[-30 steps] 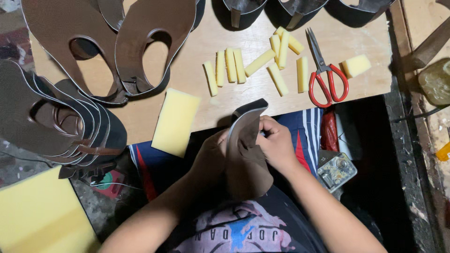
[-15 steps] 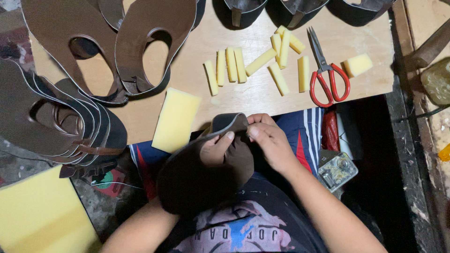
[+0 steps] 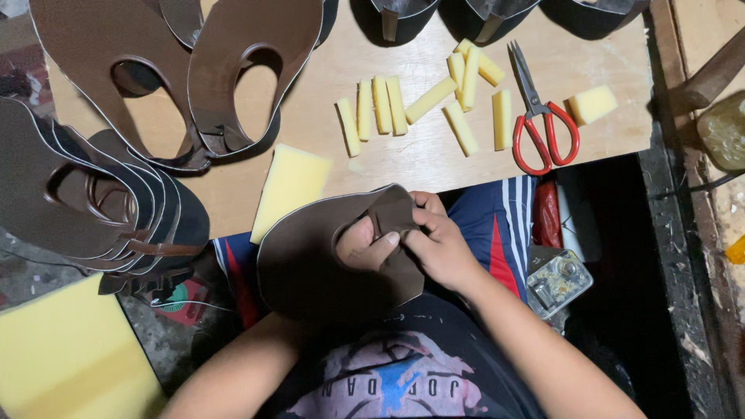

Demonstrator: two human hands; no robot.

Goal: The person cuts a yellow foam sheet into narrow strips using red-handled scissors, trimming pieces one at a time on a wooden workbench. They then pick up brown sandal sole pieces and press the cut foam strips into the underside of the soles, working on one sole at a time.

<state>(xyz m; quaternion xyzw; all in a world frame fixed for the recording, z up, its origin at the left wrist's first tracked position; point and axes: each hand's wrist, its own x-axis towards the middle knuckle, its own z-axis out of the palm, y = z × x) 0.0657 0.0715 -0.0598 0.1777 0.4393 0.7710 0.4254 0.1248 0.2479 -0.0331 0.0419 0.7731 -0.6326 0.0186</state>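
Wooden worktop (image 3: 434,155) above, and just below its edge both hands work: left hand (image 3: 366,244) and right hand (image 3: 438,247) pinch the brown leather upper (image 3: 310,264), near the red scissors (image 3: 543,128).

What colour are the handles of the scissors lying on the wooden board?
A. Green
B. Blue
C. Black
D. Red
D: the scissors on the wooden board have red loop handles, and they lie beside the cut yellow foam strips.
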